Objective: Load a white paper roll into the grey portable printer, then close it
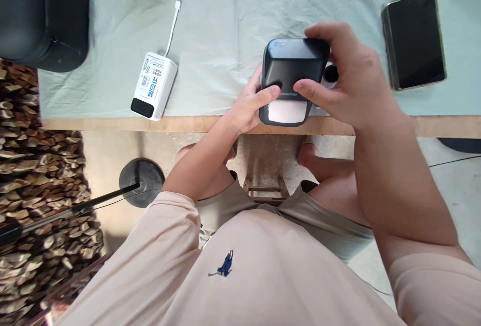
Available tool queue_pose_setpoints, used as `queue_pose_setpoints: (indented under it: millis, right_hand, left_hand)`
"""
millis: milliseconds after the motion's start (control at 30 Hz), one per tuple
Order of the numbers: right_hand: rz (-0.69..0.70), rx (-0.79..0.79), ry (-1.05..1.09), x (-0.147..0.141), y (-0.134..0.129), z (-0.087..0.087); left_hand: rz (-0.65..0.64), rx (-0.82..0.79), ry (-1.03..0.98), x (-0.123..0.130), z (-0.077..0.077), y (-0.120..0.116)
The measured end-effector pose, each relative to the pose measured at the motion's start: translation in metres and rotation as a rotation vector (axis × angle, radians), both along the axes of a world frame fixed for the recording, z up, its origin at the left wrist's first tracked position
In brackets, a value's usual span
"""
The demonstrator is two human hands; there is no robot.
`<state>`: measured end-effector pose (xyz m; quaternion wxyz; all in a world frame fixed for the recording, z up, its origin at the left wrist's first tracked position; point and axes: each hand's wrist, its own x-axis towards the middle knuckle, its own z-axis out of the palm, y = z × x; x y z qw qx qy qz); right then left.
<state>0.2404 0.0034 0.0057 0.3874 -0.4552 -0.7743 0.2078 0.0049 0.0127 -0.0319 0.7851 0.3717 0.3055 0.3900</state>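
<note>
A black label printer (pixel 295 68) with rounded corners is held over the table's front edge. White label paper (pixel 287 111) shows at its near end. My left hand (pixel 251 99) grips the printer's left side, its thumb lying on top near the paper and its other fingers hidden underneath. On the right, my right hand (pixel 353 73) is closed around the far right corner, with its thumb pressed on the dark cover. Just behind the printer, partly hidden by it and my right hand, is a small white roll with a dark core (pixel 331 74).
To the left lies a white power bank (pixel 153 85) with a short white cable (pixel 173 28). A black phone or tablet (pixel 418 40) rests at the right. A large black case (pixel 43 15) occupies the far left of the cloth-covered table (pixel 210 30). A round stand base (pixel 142 182) is below.
</note>
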Motion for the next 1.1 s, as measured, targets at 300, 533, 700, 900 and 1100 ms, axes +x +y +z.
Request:
queue_pose_setpoints:
  millis: [300,533,700,900,1100]
  right_hand:
    - [0.017,0.003,0.017,-0.01,-0.008,0.015]
    - [-0.036,-0.062,-0.019,-0.008,-0.006,0.014]
    - [-0.038,0.012,-0.069,0.0,0.002,0.007]
    - [-0.024,-0.048,-0.01,0.009,-0.004,0.011]
    - [0.015,-0.076,0.004,0.009,-0.002,0.002]
  left_hand:
    - [0.02,0.056,0.058,0.003,0.009,-0.002]
    - [0.012,0.03,-0.005,0.002,0.009,-0.002]
    - [-0.053,-0.066,-0.126,0.003,0.013,0.003]
    - [0.028,-0.149,-0.045,0.006,0.012,0.01]
    - [0.04,-0.215,0.009,0.006,0.012,0.014]
